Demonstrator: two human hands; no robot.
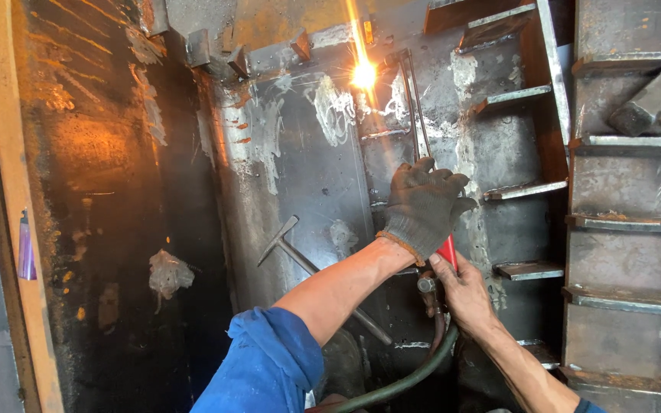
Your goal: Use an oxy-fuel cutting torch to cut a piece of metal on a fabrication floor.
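A worker's two hands steady a cutting torch [421, 130] against a scorched steel wall [300, 176], its flame [363, 74] burning bright at the upper end. The left hand [424, 205] — in a grey knit glove with an orange cuff, a blue sleeve [269, 367] pushed up the forearm — is wrapped shut around the torch's thin tubes just above the red handle [447, 250]. The bare right hand [464, 294] sits lower, its fingers [441, 269] closed about the handle's base near the valve, where a green hose [415, 378] and a darker one drop away toward the bottom of the view.

The torch's long axis runs nearly upright, leaning slightly left as it rises: the flame lies well above and a little left of both hands, and the gloved left hand is the nearer of the two to it.

A chipping hammer [300, 256] leans against the plate just left of the left forearm, head uppermost. To the right, rusted steel ledges [629, 222] step down the structure like shelves — chalky white slag streaks the plate around the cut.
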